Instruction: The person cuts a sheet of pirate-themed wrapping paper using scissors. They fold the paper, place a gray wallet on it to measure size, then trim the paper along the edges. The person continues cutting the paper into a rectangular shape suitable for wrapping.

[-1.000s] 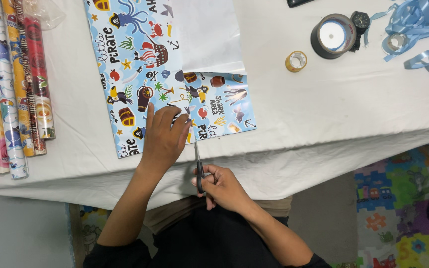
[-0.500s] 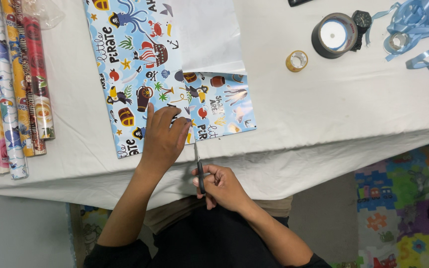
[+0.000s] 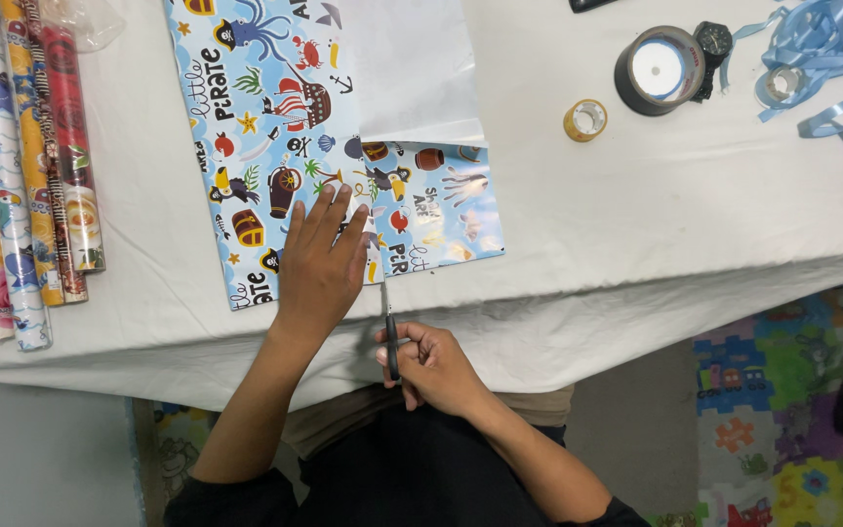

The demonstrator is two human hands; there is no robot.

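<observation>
- A sheet of wrapping paper (image 3: 275, 127), light blue with coloured pirate pictures and its white underside folded over, lies flat on the desk (image 3: 656, 234).
- Left of the sheet, well apart, lie rolls of wrapping paper (image 3: 21, 166), long tubes side by side in floral pink, yellow, white and red prints.

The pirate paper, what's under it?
Under the pirate paper lies the white tablecloth, showing all around it. A white sheet lies on top. The left hand presses the paper down; anything under the paper itself is covered.
</observation>
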